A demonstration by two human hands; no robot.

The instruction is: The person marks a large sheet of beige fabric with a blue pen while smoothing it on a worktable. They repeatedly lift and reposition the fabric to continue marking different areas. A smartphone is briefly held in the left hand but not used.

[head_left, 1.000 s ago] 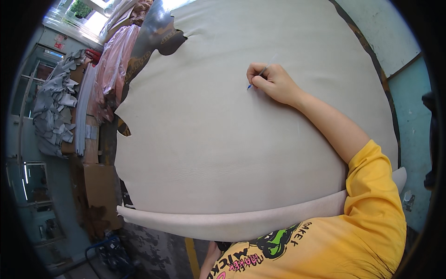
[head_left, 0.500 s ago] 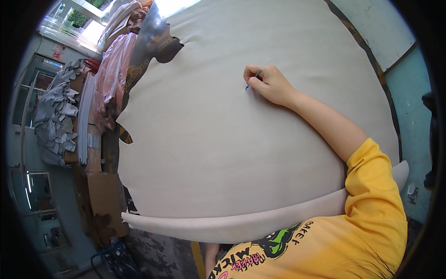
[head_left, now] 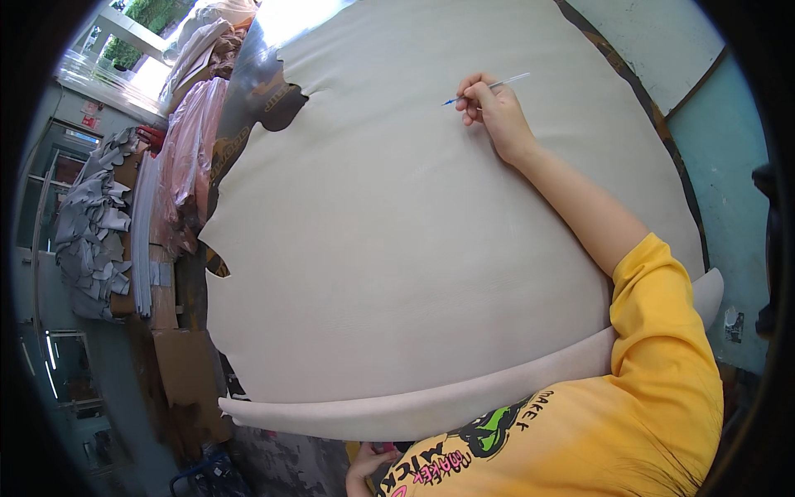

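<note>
Daylight comes into the workroom through a window [head_left: 141,37] beyond the far left corner of a broad table [head_left: 267,93], whose dark, brown-printed covering shows along its left and right edges. Farthest left, apart from that left edge, hangs a heap of ragged grey scraps [head_left: 93,240]. Next come long, narrow grey strips [head_left: 142,248], then a bundle in crumpled, translucent pink plastic [head_left: 189,157] close by the table's left edge. Lower, toward the near left corner, stands a brown cardboard box [head_left: 195,373].

Across most of the table lies a large, pale grey-beige leather hide [head_left: 373,273], its left outline notched and irregular, its near end forming a thick roll along the table's near edge. Below that roll is the left hand [head_left: 374,460], partly hidden by the yellow printed T-shirt [head_left: 571,439]; whether it grips anything, I cannot tell.

Over the far part of the hide, somewhat right of the table's middle, is a slim, clear-barrelled pen with a blue tip [head_left: 515,79]. Its tip points left; contact with the leather cannot be made out. The right hand [head_left: 489,103] pinches the pen between thumb and fingers, the other fingers loosely curled. Beyond the table's right edge rises a pale blue-green wall [head_left: 729,182].
</note>
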